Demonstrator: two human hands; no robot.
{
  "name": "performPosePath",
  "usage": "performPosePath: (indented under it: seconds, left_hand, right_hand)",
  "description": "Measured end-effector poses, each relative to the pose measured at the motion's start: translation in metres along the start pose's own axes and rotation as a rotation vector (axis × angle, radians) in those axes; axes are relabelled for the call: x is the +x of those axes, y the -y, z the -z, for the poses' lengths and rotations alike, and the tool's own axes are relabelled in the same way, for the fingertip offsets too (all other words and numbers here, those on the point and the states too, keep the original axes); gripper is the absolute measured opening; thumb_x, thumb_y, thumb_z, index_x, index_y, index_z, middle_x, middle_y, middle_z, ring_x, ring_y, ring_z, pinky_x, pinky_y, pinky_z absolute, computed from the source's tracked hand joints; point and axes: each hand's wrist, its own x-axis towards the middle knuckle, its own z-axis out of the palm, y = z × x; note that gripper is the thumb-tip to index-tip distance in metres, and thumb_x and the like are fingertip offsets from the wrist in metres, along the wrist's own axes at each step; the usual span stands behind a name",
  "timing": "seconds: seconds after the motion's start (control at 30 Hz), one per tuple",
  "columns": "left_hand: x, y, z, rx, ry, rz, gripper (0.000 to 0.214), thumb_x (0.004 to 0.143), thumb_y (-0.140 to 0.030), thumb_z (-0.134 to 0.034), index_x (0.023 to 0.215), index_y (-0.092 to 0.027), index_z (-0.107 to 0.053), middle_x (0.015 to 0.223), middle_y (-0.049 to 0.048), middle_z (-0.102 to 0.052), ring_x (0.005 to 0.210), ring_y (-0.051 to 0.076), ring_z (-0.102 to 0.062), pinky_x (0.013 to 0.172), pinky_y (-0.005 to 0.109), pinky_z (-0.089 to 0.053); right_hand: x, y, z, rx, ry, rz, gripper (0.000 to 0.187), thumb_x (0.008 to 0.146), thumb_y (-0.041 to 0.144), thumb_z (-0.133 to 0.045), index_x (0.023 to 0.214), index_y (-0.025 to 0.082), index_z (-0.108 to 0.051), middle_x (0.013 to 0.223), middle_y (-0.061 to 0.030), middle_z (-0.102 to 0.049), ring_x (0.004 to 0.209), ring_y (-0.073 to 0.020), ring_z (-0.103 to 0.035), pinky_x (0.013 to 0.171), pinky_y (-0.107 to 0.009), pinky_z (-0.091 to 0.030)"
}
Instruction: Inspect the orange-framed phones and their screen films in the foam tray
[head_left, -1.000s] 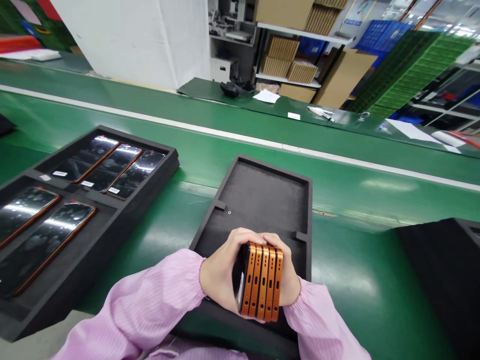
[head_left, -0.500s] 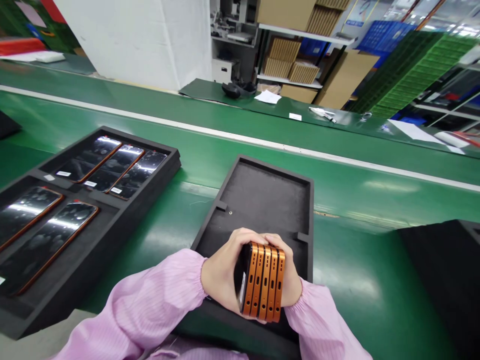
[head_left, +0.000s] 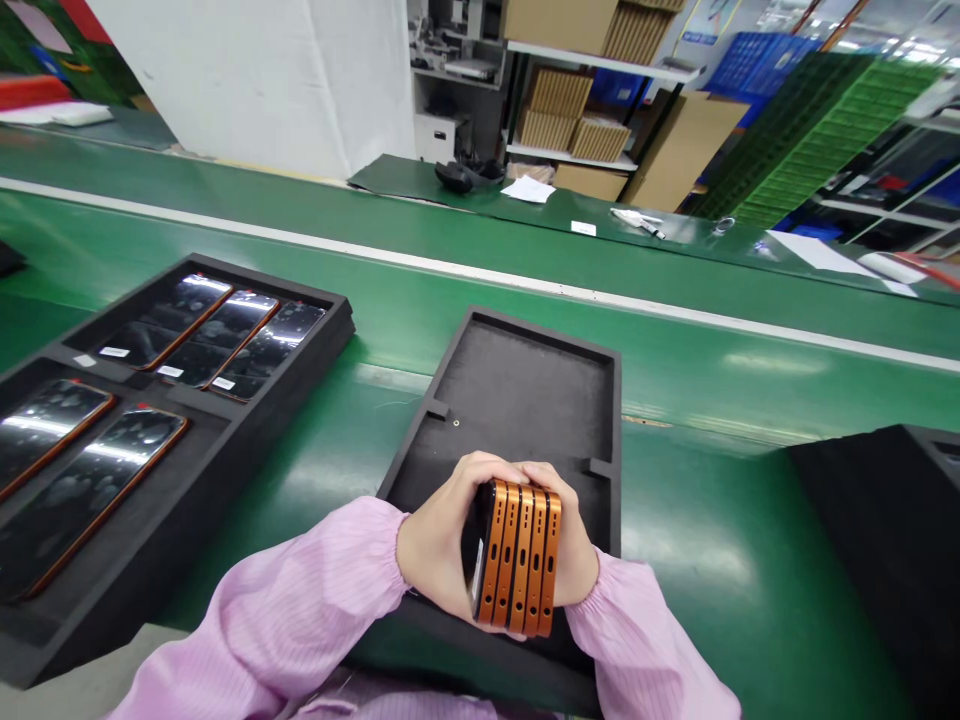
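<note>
A stack of several orange-framed smartphones (head_left: 519, 560) stands on edge between my two hands, their port ends facing me. My left hand (head_left: 435, 545) wraps the stack from the left, against a dark screen with a white label. From the right, my right hand (head_left: 576, 545) closes round the other side, and the fingers of both meet at the far top. Beneath and beyond the phones lies a black foam tray (head_left: 536, 385) with nothing visible in its far compartment. Its near part is partly hidden by my hands and sleeves.
To the left, another black tray (head_left: 262, 425) holds several phones (head_left: 196, 335) lying screen up. A black box-like block (head_left: 862, 520) sits at the right on the green bench (head_left: 697, 520). Papers (head_left: 529, 189) and a dark device (head_left: 457, 177) lie along the far ledge.
The whole view has shifted slightly, so everything appears a little further left. Both hands keep the same grip on the phone stack.
</note>
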Motion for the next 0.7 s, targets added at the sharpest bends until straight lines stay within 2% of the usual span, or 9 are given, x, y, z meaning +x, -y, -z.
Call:
performPosePath:
  seconds: [0.43,0.7]
  left_hand:
    - [-0.002,0.0026,-0.0002,-0.03,0.0,0.007,0.11,0.034,-0.062,-0.089,0.126,-0.025,-0.041,0.109,0.0083,-0.051,0.097,0.025,-0.055,0.087,0.041,-0.05]
    - [-0.0006,0.0018,0.0001,-0.028,-0.009,0.009,0.105,0.04,-0.061,-0.088,0.127,-0.025,-0.042,0.108,0.0079,-0.05,0.097,0.025,-0.055,0.088,0.04,-0.049]
  right_hand:
    - [-0.0032,-0.0007,-0.0005,-0.029,-0.005,-0.036,0.088,0.065,0.038,-0.073,0.142,0.029,-0.031,0.112,-0.0097,-0.055,0.095,-0.0289,-0.058,0.083,-0.046,-0.052]
    - [0.0005,0.0007,0.0005,-0.002,-0.005,-0.002,0.09,0.065,0.038,-0.074,0.143,0.025,-0.032,0.113,-0.0103,-0.055,0.095,-0.0281,-0.058,0.083,-0.046,-0.053]
